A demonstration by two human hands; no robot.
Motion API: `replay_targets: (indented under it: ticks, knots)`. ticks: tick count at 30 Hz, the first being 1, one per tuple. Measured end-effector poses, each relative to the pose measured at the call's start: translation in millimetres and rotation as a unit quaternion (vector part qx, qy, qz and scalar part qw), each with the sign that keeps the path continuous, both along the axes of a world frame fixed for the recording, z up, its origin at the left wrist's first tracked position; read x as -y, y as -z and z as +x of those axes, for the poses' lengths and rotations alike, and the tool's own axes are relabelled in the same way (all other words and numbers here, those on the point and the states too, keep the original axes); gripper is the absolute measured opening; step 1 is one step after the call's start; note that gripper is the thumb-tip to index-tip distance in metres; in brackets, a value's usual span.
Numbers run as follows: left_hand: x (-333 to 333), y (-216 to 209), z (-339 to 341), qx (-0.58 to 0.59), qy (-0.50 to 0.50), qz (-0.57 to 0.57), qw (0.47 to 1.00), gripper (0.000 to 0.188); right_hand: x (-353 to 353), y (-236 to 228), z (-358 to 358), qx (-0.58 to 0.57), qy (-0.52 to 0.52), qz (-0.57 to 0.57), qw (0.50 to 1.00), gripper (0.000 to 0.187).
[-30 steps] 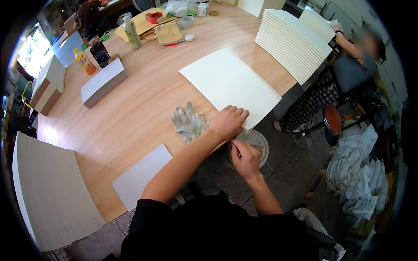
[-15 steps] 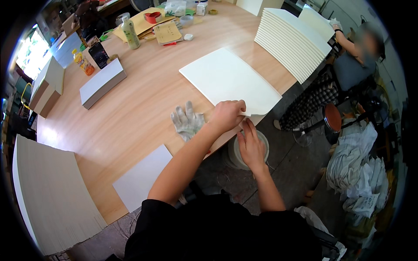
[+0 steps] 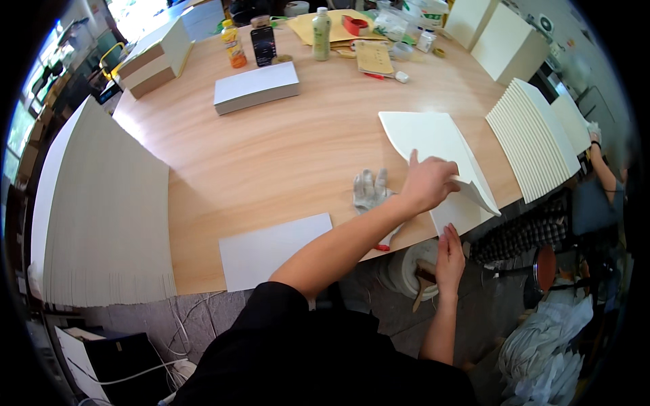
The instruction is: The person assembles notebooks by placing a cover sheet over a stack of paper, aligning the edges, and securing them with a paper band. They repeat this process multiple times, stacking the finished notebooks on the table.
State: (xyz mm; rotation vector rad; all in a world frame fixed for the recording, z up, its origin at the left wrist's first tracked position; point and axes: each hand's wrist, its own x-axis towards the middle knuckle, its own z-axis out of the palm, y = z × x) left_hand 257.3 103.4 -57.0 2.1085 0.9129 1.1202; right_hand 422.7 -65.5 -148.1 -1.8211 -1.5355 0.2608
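Wood-grain bench: tall paper stack along left edge; open surface mid-bench; left hand curled, gripping lifted cream paper by near-right corner; right hand straight-fingered at near edge, grip indeterminable; layered stack at right edge.

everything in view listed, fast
table: one, pale wood, centre
cream sheets: count unclear, right half
loose sheet: one, white, front
tall stack: one, grey, left
low stack: one, white, back
ridged stack: one, cream, right
glove: one, whitish, near front
bottles: at least two, green, orange, back
phone: one, black, back
bucket: one, whitish, below front
bags: several, white, right
co-worker: one, checked trousers, right
left grip: one, bare, holding cream sheets' edge
right grip: one, bare, front edge
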Motion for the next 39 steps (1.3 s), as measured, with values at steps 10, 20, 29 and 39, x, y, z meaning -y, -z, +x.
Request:
replay_targets:
  ticks: [10,20,29,39]
  knots:
    - [-34.7,-72.4,-135.8,0.033,0.182,-0.186,0.965,0.033,-10.9,-38.4,-1.2,-0.802,-0.065,-0.099,0.586,0.051]
    - [58.6,-50.6,-291.0,0.499,-0.044,-0.326,0.802,0.049,-47.9,-69.4,-121.9,-0.719,-0.208,-0.061,0.66,0.04]
    - [99.7,27.3,-403.4,0.365,-0.091,-0.519,0.768,0.037,-103.0,-55.1,-169.8,-0.567,-0.31,-0.276,0.711,0.04]
    - [123.6,42.9,-432.6,0.145,-0.254,-0.463,0.837,0.026,-106.5,-35.3,-203.4,-0.458,-0.26,-0.29,0.799,0.033]
